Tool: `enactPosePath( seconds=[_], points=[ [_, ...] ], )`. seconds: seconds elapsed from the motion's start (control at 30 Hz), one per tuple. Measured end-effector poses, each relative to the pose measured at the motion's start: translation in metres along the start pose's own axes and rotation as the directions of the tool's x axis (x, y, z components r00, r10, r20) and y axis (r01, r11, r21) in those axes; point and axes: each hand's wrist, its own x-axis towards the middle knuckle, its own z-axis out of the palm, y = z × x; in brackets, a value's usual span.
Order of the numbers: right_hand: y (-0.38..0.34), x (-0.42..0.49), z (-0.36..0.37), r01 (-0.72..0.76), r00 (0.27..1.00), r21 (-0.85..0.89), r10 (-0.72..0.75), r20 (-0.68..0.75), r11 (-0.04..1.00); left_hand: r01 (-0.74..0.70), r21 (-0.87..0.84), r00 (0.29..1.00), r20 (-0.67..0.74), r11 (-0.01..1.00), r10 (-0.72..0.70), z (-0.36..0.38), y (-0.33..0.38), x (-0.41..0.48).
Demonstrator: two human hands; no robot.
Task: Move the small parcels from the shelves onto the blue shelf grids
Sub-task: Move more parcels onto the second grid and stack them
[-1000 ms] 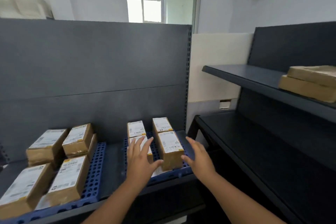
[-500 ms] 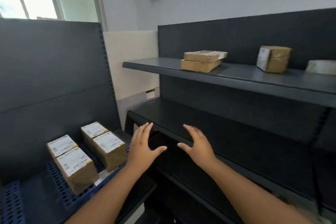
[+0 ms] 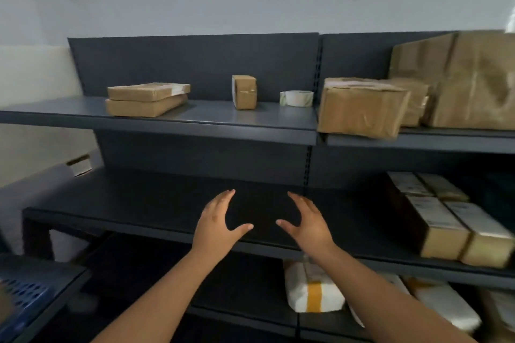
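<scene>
Fingers of left hand (image 3: 216, 220) and right hand (image 3: 308, 221) are spread, nothing held; the close-packed small parcels (image 3: 446, 220) could be knocked off the shelf (image 3: 362, 220) edge if grabbed hastily.

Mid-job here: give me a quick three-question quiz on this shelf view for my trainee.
1. True or false: the left hand grips a parcel.
2. What lies between the upright small parcel and the big box on the top shelf? A) tape roll B) scissors C) mug
3. Fill in: the blue grid shows at the lower ____ corner.
Key: 1 false; 2 A; 3 left.
</scene>
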Motion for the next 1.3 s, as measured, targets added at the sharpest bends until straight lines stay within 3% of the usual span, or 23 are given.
enactPosePath(
  seconds=[0.33,0.57,0.7,0.87,1.0,1.3],
  points=[
    [0.124,-0.025,-0.156,-0.182,0.970,-0.224,0.137,-0.201,0.957,-0.088,-0.146,0.976,0.185,0.985,0.115,0.141,0.138,0.031],
    [0.201,-0.051,-0.247,-0.359,0.913,-0.427,0.218,-0.344,0.830,-0.170,-0.265,0.937,0.256,0.949,0.239,0.232,0.222,0.032],
    [0.238,-0.069,-0.282,-0.432,0.879,-0.397,0.278,-0.388,0.810,-0.171,-0.332,0.902,0.326,0.928,0.283,0.278,0.261,0.027],
    [0.275,-0.083,-0.306,-0.485,0.864,-0.265,0.409,-0.293,0.833,-0.099,-0.409,0.874,0.400,0.907,0.275,0.323,0.292,0.015],
    [0.295,-0.086,-0.308,-0.463,0.884,-0.240,0.424,-0.198,0.853,-0.097,-0.429,0.890,0.367,0.898,0.271,0.340,0.296,0.010],
    [0.287,-0.082,-0.296,-0.431,0.891,-0.167,0.390,-0.233,0.887,-0.107,-0.423,0.913,0.316,0.900,0.258,0.332,0.289,0.009]
  ],
)
